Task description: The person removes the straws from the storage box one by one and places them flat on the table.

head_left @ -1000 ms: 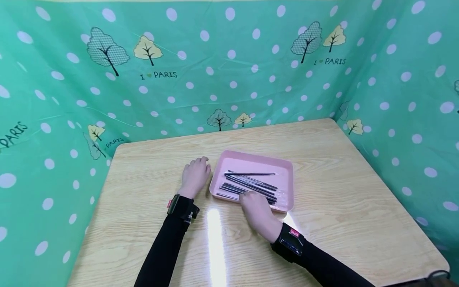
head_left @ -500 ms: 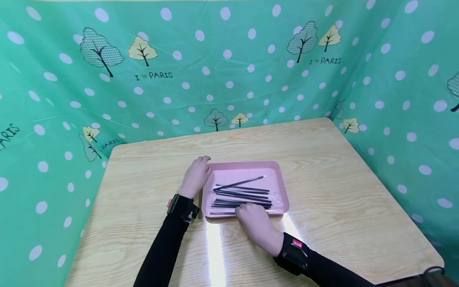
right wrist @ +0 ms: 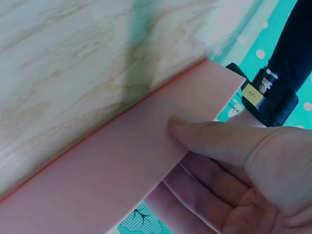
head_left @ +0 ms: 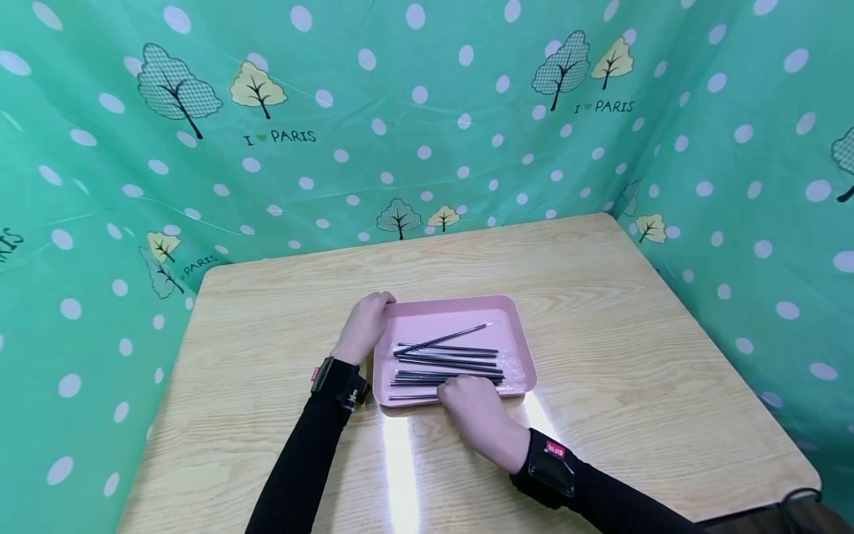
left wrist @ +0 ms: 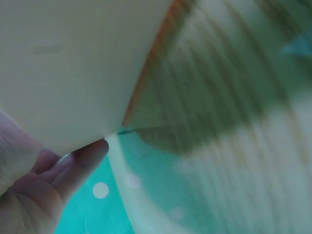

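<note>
A pink rectangular tray (head_left: 443, 313) lies on the table, holding several thin dark sticks (head_left: 448, 362), some with clear wrapping at their right ends. My left hand (head_left: 363, 322) grips the tray's left side near the far corner; in the left wrist view its fingers (left wrist: 83, 163) bend at the edge of the pale wall (left wrist: 73, 73). At the near side, my right hand (head_left: 479, 415) pinches the rim. The right wrist view shows that thumb (right wrist: 209, 139) pressed flat on the outer pink wall (right wrist: 107, 151), with the fingers over the edge on the inner side.
The light wooden table (head_left: 634, 348) extends around the tray on all sides. A green dotted cloth (head_left: 400, 96) hangs behind it and along both sides. A dark cable (head_left: 800, 493) loops at the near right corner.
The tray has turned from a slant to nearly square with me, its left side coming to my left hand, which now grips it. The sticks inside have shifted. My right hand stays at the near rim.
</note>
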`<state>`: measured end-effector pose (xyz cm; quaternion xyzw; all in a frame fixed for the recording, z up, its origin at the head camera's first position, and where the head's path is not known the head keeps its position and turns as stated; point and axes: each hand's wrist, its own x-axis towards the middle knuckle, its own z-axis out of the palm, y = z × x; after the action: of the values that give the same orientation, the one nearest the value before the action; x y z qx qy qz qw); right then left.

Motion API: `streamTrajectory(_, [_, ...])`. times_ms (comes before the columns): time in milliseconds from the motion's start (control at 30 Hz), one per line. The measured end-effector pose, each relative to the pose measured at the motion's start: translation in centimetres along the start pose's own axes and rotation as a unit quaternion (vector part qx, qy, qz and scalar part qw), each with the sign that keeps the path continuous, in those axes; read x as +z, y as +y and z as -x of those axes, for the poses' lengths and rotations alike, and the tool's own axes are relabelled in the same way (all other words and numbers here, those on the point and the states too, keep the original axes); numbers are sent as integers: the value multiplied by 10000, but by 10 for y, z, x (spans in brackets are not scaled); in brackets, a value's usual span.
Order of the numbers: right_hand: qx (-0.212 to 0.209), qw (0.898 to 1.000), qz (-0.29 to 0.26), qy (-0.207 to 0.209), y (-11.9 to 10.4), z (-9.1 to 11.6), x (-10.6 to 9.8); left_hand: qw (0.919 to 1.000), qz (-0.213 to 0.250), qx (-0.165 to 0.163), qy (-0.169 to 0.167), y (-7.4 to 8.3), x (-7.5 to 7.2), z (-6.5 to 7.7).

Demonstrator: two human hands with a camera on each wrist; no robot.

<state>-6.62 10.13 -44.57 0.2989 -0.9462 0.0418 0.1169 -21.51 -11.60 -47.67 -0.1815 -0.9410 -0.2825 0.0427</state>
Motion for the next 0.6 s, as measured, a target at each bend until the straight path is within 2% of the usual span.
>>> streamTrajectory(133, [-40, 9993, -349, -92, 4, -3, -5, 10000, -12, 22, 29, -1, 0, 1])
streamTrajectory(333, [2, 9954, -943, -160, 12, -12, -26, 9999, -77, 83, 72, -4, -1, 0])
streamTrajectory(600, [419, 9926, -1131, 129, 26, -15, -38, 9998, -97, 81, 160, -16, -9, 8])
